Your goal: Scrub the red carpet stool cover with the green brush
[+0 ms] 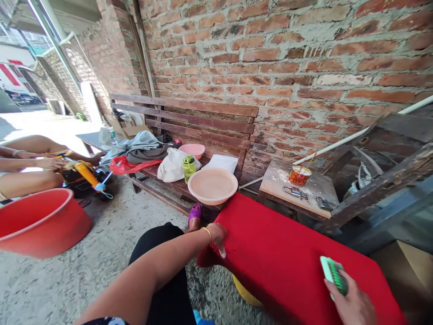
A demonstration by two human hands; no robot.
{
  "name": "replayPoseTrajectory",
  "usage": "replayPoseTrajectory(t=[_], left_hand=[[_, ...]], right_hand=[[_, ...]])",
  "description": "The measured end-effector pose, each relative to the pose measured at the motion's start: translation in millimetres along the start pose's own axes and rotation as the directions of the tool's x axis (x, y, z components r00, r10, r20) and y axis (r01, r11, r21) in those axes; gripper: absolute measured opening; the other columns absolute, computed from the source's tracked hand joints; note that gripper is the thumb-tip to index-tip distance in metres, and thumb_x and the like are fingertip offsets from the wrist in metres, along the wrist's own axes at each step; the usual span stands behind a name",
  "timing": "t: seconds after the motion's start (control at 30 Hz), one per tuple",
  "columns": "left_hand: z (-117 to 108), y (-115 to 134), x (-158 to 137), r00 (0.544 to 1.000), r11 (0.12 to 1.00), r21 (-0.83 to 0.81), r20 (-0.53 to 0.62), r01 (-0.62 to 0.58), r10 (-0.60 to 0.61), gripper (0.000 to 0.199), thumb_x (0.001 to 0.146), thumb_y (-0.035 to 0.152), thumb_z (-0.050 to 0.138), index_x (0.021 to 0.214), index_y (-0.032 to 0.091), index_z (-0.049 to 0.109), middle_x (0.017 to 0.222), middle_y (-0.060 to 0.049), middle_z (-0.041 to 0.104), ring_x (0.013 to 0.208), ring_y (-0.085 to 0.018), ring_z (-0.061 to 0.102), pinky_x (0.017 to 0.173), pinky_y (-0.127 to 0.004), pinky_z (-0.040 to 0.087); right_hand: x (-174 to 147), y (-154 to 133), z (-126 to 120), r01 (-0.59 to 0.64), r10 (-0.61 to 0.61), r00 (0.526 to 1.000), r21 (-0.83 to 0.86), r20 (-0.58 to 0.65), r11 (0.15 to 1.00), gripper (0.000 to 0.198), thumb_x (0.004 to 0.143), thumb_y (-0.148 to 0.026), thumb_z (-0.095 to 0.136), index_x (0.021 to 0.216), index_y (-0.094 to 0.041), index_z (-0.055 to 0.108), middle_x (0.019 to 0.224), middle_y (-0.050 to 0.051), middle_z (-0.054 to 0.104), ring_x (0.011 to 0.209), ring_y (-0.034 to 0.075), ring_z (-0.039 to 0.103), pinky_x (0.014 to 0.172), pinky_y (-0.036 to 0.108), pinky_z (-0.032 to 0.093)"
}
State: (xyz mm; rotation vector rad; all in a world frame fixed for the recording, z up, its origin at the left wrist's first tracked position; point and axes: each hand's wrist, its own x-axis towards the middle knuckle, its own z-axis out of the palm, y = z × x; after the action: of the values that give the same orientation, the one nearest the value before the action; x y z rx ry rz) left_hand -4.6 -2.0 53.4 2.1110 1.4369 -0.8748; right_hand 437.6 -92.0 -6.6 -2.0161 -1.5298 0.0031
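Note:
A red cloth (287, 243) lies spread over a long, narrow surface in front of me, hanging down at the near edge. At its left end, my left hand (218, 235), with a gold bracelet at the wrist, is closed on the cloth's edge; some of its fingers are hidden. Low on the right, my right hand (355, 300) grips a green scrubbing brush (329, 271) over the cloth. The brush is tilted so its green bristles show. Just past the cloth's left end, a pale basin (213, 197) holds cloudy liquid.
A wooden bench (203, 118) along the brick wall carries a green bottle (189, 168), a pink bowl (199, 149) and clothes. Right, a small table (270, 180) holds a red tub (299, 175) and padlocks. Left, another person's hands (50, 162) are near a big red tub (50, 230).

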Motion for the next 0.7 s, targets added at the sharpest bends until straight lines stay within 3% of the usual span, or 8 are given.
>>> replayPoseTrajectory(t=[0.1, 0.2, 0.37, 0.5, 0.6, 0.7], left_hand=[[4, -2, 1, 0.998, 1.000, -0.015, -0.060, 0.003, -0.004, 0.093, 0.051, 0.068, 0.083, 0.123, 0.010, 0.068, 0.115, -0.024, 0.069, 0.111, -0.042, 0.064, 0.094, -0.046, 0.054], [4, -2, -1, 0.996, 0.998, -0.050, -0.086, 0.025, -0.029, 0.087, 0.052, 0.069, 0.082, 0.117, 0.012, 0.071, 0.107, -0.022, 0.072, 0.108, -0.041, 0.066, 0.090, -0.046, 0.055], [-1, 0, -4, 0.997, 0.996, -0.078, -0.069, 0.037, -0.042, 0.077, 0.049, 0.066, 0.085, 0.105, 0.015, 0.074, 0.100, -0.019, 0.073, 0.108, -0.040, 0.065, 0.095, -0.047, 0.052], [2, 1, -3, 0.995, 0.976, -0.207, -0.071, 0.060, -0.076, 0.064, 0.039, 0.051, 0.095, 0.086, 0.014, 0.074, 0.096, -0.022, 0.072, 0.110, -0.044, 0.062, 0.102, -0.053, 0.046], [13, -5, -7, 0.955, 0.840, -0.539, -0.219, 0.054, -0.202, 0.053, 0.033, 0.041, 0.098, 0.068, 0.016, 0.067, 0.094, -0.022, 0.071, 0.117, -0.049, 0.057, 0.108, -0.059, 0.037], [26, -23, -16, 0.879, 0.515, -0.856, -0.275, -0.040, -0.389, 0.048, 0.038, 0.038, 0.097, 0.066, 0.019, 0.063, 0.087, -0.013, 0.070, 0.116, -0.044, 0.058, 0.109, -0.060, 0.037]], right_hand=[[-34, -51, 30, 0.180, -0.191, 0.980, 0.154, 0.057, 0.972, 0.057, 0.082, -0.062, 0.044, 0.120, -0.023, 0.060, 0.106, 0.017, 0.070, 0.096, 0.034, 0.066, 0.084, 0.049, 0.052], [-57, -79, 49, 0.334, -0.346, 0.936, 0.152, 0.065, 0.930, 0.050, 0.087, -0.054, 0.045, 0.123, -0.022, 0.059, 0.105, 0.013, 0.068, 0.093, 0.030, 0.065, 0.081, 0.045, 0.052], [-71, -84, 57, 0.396, -0.392, 0.918, -0.076, 0.057, 0.915, 0.044, 0.092, -0.042, 0.043, 0.128, -0.022, 0.058, 0.104, 0.012, 0.064, 0.087, 0.028, 0.062, 0.078, 0.042, 0.049], [-72, -85, 59, 0.406, -0.398, 0.914, -0.199, 0.078, 0.892, 0.043, 0.093, -0.037, 0.043, 0.131, -0.022, 0.056, 0.107, 0.012, 0.063, 0.090, 0.027, 0.062, 0.080, 0.040, 0.048], [-72, -86, 62, 0.416, -0.408, 0.909, -0.234, 0.083, 0.879, 0.043, 0.093, -0.037, 0.043, 0.132, -0.021, 0.056, 0.105, 0.012, 0.063, 0.088, 0.027, 0.062, 0.077, 0.040, 0.047], [-72, -85, 67, 0.421, -0.414, 0.907, -0.244, 0.081, 0.874, 0.043, 0.094, -0.036, 0.044, 0.132, -0.021, 0.057, 0.104, 0.012, 0.064, 0.087, 0.027, 0.063, 0.076, 0.040, 0.048]])
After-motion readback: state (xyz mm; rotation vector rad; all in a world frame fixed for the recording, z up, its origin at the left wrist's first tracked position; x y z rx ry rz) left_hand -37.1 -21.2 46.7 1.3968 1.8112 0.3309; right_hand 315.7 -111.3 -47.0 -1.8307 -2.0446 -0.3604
